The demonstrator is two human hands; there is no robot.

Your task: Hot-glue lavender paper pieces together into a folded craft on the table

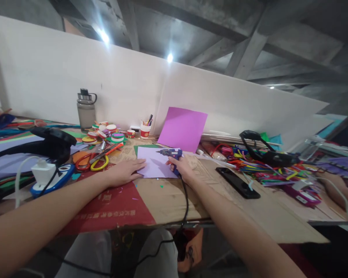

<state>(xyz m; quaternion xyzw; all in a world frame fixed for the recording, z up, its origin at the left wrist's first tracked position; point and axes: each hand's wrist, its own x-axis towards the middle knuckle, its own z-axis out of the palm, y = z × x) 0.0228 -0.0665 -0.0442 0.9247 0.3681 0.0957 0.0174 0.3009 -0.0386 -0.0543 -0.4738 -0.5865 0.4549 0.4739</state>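
Observation:
A sheet of light purple paper [150, 170] lies flat on the cardboard in front of me. My left hand [126, 170] rests on its left edge, fingers stretched out and flat. My right hand [179, 166] is wrapped round the handle of a blue hot glue gun [174, 153], whose nozzle points left over the paper. From its grip a black cord runs down past the table edge. Behind the sheet, a brighter purple sheet [182, 129] leans against the white board. A strip of green paper [145, 148] shows beneath the light purple one.
Scissors [100, 162], tape rolls [117, 137] and a water bottle [86, 112] stand or lie on the left, near a blue power strip [53, 179]. To the right are a phone [237, 182] and a heap of coloured sticks [255, 162]. Another person's arm [336, 191] reaches in at far right.

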